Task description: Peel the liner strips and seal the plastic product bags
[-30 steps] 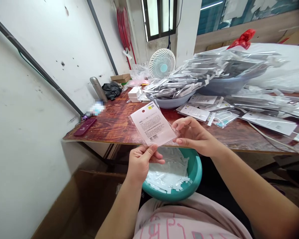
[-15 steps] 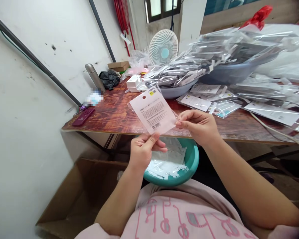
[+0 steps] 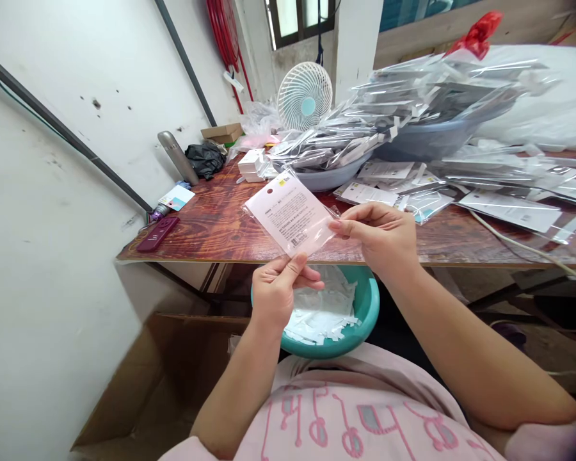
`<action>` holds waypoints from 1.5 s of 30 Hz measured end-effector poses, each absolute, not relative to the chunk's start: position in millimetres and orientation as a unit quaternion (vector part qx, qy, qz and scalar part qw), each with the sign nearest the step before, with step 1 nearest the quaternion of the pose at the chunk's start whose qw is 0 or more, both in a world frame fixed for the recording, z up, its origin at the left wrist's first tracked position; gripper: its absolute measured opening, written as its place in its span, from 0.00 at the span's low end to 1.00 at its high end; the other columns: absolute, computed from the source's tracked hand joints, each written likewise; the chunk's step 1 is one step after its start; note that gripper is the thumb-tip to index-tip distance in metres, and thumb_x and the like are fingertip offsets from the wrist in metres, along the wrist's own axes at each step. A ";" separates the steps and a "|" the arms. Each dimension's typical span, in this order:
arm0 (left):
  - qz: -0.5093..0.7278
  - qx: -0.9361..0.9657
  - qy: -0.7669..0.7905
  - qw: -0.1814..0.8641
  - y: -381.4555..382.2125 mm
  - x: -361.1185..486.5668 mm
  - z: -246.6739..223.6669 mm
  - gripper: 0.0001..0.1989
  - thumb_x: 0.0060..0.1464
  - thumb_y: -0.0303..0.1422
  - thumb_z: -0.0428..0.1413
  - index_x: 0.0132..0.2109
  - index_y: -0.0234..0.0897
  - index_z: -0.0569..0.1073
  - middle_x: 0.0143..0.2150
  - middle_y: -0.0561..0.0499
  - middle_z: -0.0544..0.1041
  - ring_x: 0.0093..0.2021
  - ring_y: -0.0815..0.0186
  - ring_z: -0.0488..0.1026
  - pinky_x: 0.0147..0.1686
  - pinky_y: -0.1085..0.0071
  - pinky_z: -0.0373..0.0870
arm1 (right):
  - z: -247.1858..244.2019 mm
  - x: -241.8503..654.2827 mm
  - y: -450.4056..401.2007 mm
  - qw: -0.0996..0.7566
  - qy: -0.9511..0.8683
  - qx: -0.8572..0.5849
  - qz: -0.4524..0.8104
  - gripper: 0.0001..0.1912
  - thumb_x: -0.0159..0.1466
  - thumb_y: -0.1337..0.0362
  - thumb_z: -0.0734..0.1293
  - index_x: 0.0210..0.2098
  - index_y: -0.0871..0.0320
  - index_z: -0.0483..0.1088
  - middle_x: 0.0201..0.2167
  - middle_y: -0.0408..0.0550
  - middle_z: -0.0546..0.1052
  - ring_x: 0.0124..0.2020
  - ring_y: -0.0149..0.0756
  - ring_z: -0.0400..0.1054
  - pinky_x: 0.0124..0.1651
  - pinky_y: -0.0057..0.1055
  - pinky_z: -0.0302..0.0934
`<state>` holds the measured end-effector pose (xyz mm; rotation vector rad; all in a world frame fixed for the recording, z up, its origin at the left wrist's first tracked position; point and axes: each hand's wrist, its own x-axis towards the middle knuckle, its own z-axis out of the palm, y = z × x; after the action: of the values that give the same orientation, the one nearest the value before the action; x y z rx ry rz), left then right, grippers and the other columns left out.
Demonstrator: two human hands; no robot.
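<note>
A white printed card in a clear plastic bag (image 3: 290,214) is held up tilted above the table's front edge, its text and barcode facing me. My left hand (image 3: 278,285) pinches the lower corner between thumb and fingers. My right hand (image 3: 381,237) is closed on the bag's right edge, thumb against fingertips. Under my hands is a teal basin (image 3: 365,314) with thin white plastic sheets and strips (image 3: 324,314) in it. What is inside the bag behind the card is hidden.
Basins (image 3: 326,179) heaped with clear-bagged cards stand on the wood-grain table (image 3: 211,224). More bagged cards (image 3: 513,208) lie at right beside a cable. A fan (image 3: 306,96), a grey flask (image 3: 177,157) and a maroon phone-like object (image 3: 158,234) are farther left. A cardboard box (image 3: 158,384) is below.
The view has shifted slightly, so the table contents appear a little further left. Both hands keep their hold on the bagged card, whose tilt has changed slightly.
</note>
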<state>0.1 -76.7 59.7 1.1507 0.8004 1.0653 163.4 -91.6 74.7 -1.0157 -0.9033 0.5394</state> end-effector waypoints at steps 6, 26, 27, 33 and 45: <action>0.462 0.556 0.356 0.592 -78.7 2.6 60.1 0.13 0.49 0.38 0.60 0.22 0.34 0.76 0.20 0.51 0.77 0.18 0.66 0.74 0.23 0.73 0.72 | 68.1 153.2 -87.9 0.795 -0.345 -0.436 0.242 0.11 0.44 0.65 0.77 0.21 0.57 0.70 0.22 0.41 0.72 0.24 0.28 0.64 0.28 0.30 0.62; 0.380 0.554 0.339 0.658 -61.6 -18.9 60.2 0.11 0.45 0.37 0.63 0.33 0.34 0.78 0.28 0.47 0.80 0.29 0.59 0.78 0.27 0.65 0.78 | 68.6 162.5 -93.6 0.649 -0.334 -0.415 0.543 0.14 0.43 0.63 0.78 0.24 0.60 0.70 0.24 0.41 0.75 0.24 0.28 0.69 0.29 0.27 0.63; 0.398 0.541 0.325 0.666 -62.0 -17.1 57.9 0.12 0.45 0.37 0.63 0.36 0.35 0.78 0.33 0.47 0.80 0.34 0.57 0.78 0.28 0.64 0.78 | 67.1 158.9 -94.3 0.666 -0.333 -0.408 0.528 0.14 0.43 0.63 0.78 0.24 0.59 0.70 0.24 0.41 0.75 0.25 0.28 0.69 0.30 0.27 0.64; 0.490 0.442 0.310 0.684 -70.6 7.3 48.0 0.23 0.42 0.33 0.65 0.48 0.42 0.74 0.46 0.49 0.78 0.43 0.58 0.76 0.31 0.68 0.78 | 56.3 134.9 -97.9 0.726 -0.320 -0.379 0.476 0.12 0.46 0.63 0.77 0.23 0.56 0.69 0.26 0.41 0.76 0.30 0.32 0.71 0.36 0.32 0.67; 0.488 0.329 0.312 0.746 -76.5 21.8 46.8 0.15 0.47 0.35 0.62 0.44 0.39 0.76 0.45 0.50 0.79 0.41 0.63 0.77 0.33 0.74 0.75 | 47.6 140.7 -105.5 0.718 -0.295 -0.376 0.506 0.14 0.41 0.68 0.78 0.17 0.57 0.68 0.23 0.41 0.76 0.27 0.30 0.71 0.33 0.30 0.67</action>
<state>21.8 -76.5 46.8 0.7209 0.6821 1.0685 140.7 -105.5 47.6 -0.8322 -0.6528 1.1204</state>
